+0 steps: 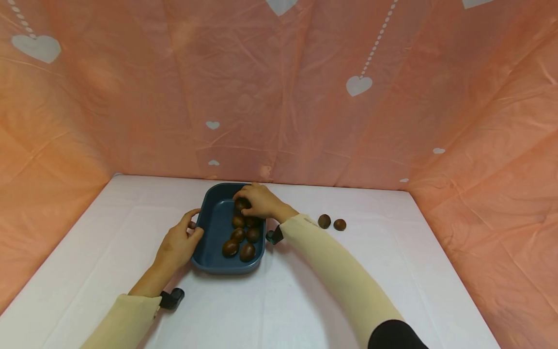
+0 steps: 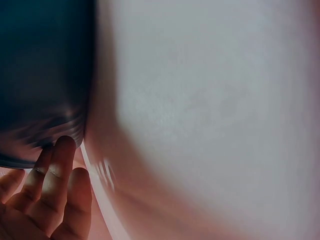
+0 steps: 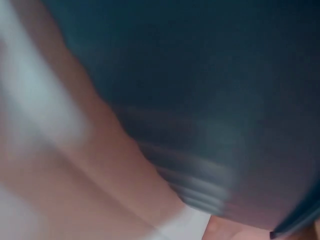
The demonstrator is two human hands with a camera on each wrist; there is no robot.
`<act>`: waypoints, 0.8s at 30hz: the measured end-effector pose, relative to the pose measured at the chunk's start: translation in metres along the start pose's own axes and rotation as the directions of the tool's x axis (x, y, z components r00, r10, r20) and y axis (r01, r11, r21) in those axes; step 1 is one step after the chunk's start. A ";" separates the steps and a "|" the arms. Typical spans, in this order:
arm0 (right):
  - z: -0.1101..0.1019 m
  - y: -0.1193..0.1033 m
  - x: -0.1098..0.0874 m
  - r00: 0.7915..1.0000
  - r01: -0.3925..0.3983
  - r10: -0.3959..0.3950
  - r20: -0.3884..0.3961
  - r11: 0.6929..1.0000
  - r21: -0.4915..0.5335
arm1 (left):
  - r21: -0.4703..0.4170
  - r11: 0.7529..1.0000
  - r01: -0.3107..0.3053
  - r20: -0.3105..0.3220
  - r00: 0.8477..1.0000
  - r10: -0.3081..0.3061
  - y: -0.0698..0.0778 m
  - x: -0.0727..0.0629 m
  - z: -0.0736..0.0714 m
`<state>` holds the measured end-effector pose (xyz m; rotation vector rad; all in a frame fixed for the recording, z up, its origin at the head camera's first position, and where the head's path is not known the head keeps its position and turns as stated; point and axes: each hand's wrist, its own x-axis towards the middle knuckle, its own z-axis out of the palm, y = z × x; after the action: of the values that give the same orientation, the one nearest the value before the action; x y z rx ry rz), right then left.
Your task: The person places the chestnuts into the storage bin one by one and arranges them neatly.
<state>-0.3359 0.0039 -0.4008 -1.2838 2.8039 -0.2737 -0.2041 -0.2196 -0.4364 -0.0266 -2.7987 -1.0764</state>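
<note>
A blue rectangular dish [image 1: 218, 265] with rounded corners stands on the white-covered table. Several glossy dark brown balls [image 1: 247, 252] lie along its right half. My right hand [image 1: 260, 201] reaches over the far right corner, its fingers and thumb around a brown ball [image 1: 241, 203] inside the dish. On the left side, my left hand [image 1: 176, 245] rests against the dish, thumb and forefinger at its rim. The left wrist view shows the fingers [image 2: 59, 167] extended along the outer wall. In the right wrist view the dish wall [image 3: 200, 100] fills most of the picture and hides the right hand.
Two more brown balls [image 1: 324, 221] lie on the white cloth [image 1: 305, 300] right of the dish, just beyond the right forearm. An orange curtain with white hearts [image 1: 279, 121] encloses the table at the back and sides.
</note>
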 end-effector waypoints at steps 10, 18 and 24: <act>0.005 -0.001 0.007 0.998 -0.011 0.015 0.062 0.998 -0.062 | -0.004 1.000 0.024 0.015 1.000 -0.024 0.001 -0.001 0.000; 0.008 -0.001 0.009 0.997 -0.008 0.015 0.078 0.995 -0.097 | -0.002 1.000 0.010 0.012 1.000 -0.010 0.002 -0.002 -0.002; 0.010 -0.002 0.010 0.996 -0.003 0.016 0.085 0.990 -0.144 | -0.001 1.000 0.000 0.006 1.000 0.000 0.001 -0.002 -0.001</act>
<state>-0.3401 -0.0059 -0.4098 -1.2753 2.8006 -0.0150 -0.2021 -0.2192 -0.4351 -0.0300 -2.8031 -1.0792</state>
